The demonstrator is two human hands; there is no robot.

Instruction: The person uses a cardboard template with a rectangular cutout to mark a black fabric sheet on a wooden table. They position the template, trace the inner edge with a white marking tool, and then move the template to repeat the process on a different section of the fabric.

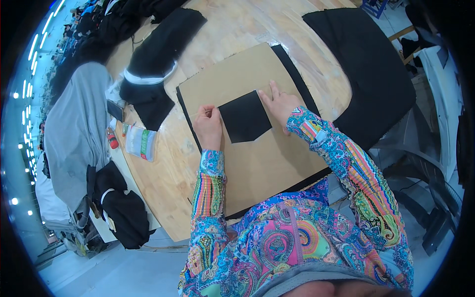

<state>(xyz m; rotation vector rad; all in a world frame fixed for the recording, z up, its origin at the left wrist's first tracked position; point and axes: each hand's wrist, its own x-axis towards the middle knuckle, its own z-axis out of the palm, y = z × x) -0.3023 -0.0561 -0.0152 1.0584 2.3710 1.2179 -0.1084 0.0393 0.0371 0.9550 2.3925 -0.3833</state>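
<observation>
A tan card sheet lies over black fabric, which shows along its edges. In the middle of the card is a black pocket shape with a pointed lower edge; I cannot tell whether it is a cut-out or a piece laid on top. My left hand is closed in a pinch at the shape's upper left corner, and what its fingertips hold, if anything, is hidden. Resting by the upper right corner, my right hand is open, its fingers spread on the card.
Black fabric pieces lie on the wooden table: a stack at right and a rolled piece at left with a white band. Near the left edge are a phone, a small red object and a plastic packet.
</observation>
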